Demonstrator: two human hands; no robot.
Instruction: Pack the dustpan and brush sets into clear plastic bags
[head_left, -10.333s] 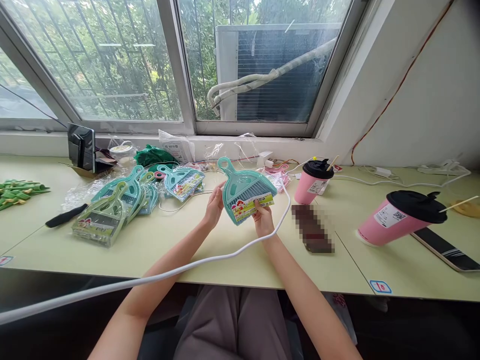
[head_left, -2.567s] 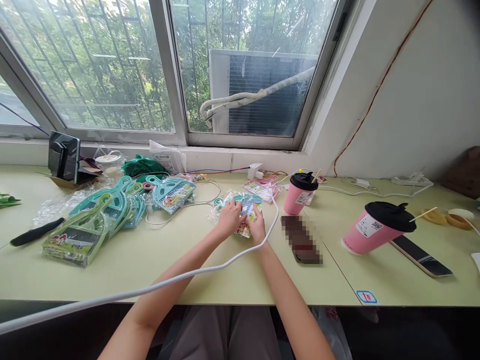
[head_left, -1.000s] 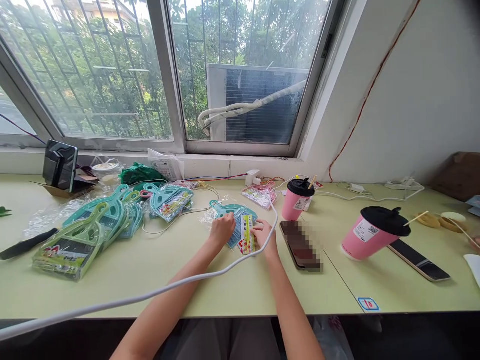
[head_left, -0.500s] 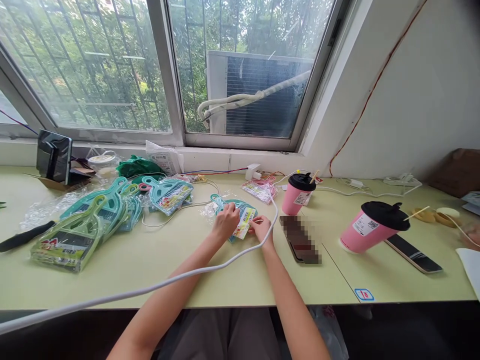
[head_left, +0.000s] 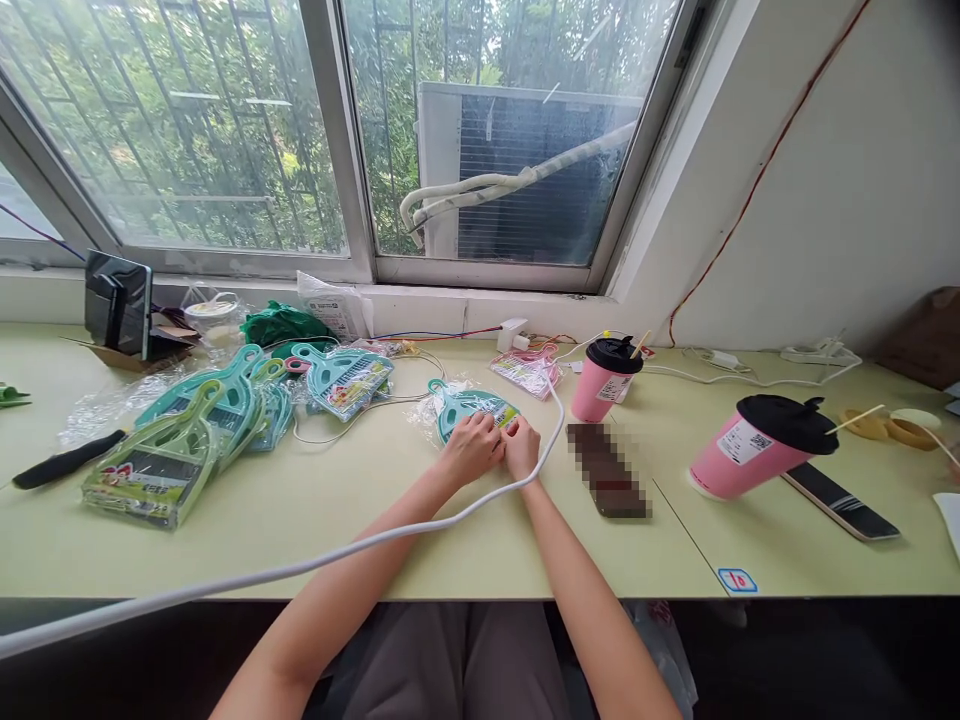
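A small teal dustpan set (head_left: 456,408) in clear plastic wrap lies on the table in front of me, its looped handle pointing away. On its right part is a printed label card (head_left: 501,408), green, yellow and white. My left hand (head_left: 474,448) is closed over the card and the near edge of the dustpan, fingers curled down. Right beside it, my right hand (head_left: 521,447) pinches at the card's right side, thumb and fingers together. The two hands nearly touch, and they cover the lower part of the card and of the dustpan.
More wrapped dustpan sets (head_left: 150,470) are heaped at left, beside a black-handled tool (head_left: 67,460). Pink cups (head_left: 598,390) and a blurred dark phone (head_left: 609,470) stand right. A white cable (head_left: 300,562) crosses in front of my arms. A tablet (head_left: 118,302) leans at back left.
My hands have come closer together over the card, which now shows less. My left hand has moved toward me and right, and the view has shifted slightly.
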